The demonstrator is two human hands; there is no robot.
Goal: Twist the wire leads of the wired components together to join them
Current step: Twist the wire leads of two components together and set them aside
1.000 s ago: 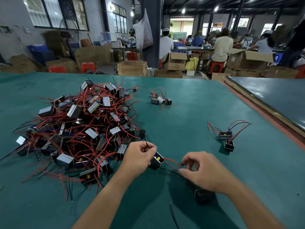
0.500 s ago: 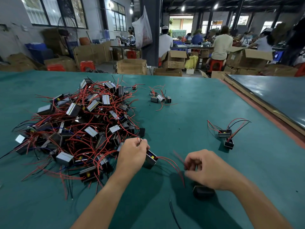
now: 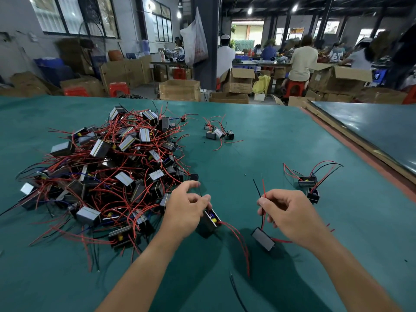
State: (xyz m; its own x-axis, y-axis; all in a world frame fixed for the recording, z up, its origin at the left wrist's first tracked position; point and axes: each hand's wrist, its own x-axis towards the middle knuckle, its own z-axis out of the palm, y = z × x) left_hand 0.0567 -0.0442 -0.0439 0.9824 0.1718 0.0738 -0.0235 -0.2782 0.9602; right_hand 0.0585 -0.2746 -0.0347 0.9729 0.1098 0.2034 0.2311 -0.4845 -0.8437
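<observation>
My left hand [image 3: 185, 210] grips a small black boxed component [image 3: 210, 222] with a yellow part, just above the green table; its red leads [image 3: 239, 242] trail down to the right. My right hand [image 3: 288, 212] pinches a red and a black lead [image 3: 261, 192] that stick up past my fingers. Below that hand hangs or lies a second black component [image 3: 263, 239], joined to those leads. The two hands are apart, about a hand's width between them.
A big heap of like components with red and black wires [image 3: 108, 167] fills the left of the green table [image 3: 258, 154]. A small cluster [image 3: 217, 132] lies farther back, a joined pair [image 3: 311, 185] to the right. A dark board [image 3: 371, 134] lines the right edge.
My right hand has risen and moved right, lifting the red and black leads upright, and its component has come into view. My left hand has shifted slightly with its component.
</observation>
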